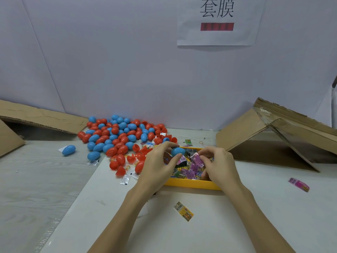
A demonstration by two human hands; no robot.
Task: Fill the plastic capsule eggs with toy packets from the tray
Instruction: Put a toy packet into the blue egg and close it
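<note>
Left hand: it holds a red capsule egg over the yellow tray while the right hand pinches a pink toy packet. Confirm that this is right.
Wrong in one respect: the capsule egg in the left hand is blue, not red. The head view shows it held over the yellow tray while the right hand pinches a pink toy packet.

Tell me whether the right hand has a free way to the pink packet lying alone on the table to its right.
Probably yes: the pink packet lies alone on bare table, but the right hand already pinches a packet over the yellow tray.
</note>
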